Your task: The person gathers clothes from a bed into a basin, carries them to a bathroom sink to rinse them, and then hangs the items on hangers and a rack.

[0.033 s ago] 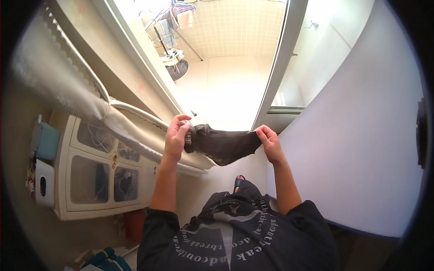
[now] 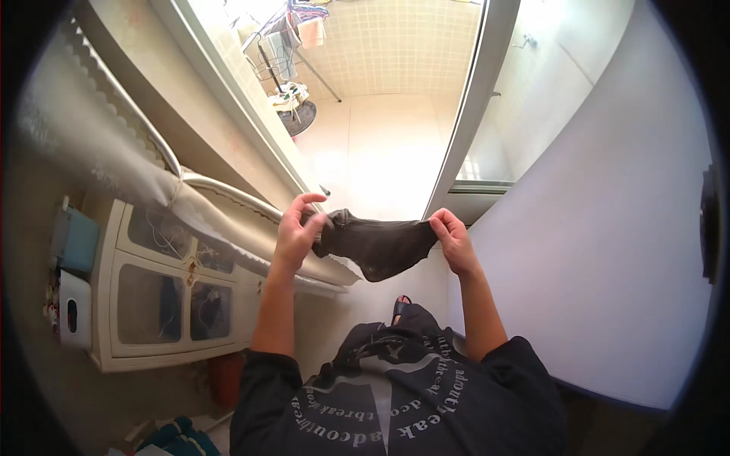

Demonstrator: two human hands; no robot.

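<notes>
A small dark brown cloth garment [image 2: 380,247] hangs stretched between my two hands; its exact kind is hard to make out. Bunched folds gather at its left end, and its middle droops to a rounded lower point. My left hand [image 2: 298,234] grips the bunched end, index finger held out and away from the thumb, whose tip is slightly blurred. At the right upper corner, my right hand [image 2: 453,237] pinches the cloth between thumb and curled fingers. The garment is held at about waist height, in front of a doorway.
Beyond the sliding door frame [image 2: 465,121] lies a bright tiled floor with a drying rack [image 2: 283,53] of laundry. A white panel [image 2: 593,251] rises at my right. Left are a tied curtain [image 2: 137,171], a cream cabinet [image 2: 171,281] and a blue bin [image 2: 76,239].
My left thumb has shifted slightly right over the garment's bunched end, hiding the ribbed band seen before. The cloth sags a little lower. My right hand has barely moved.
</notes>
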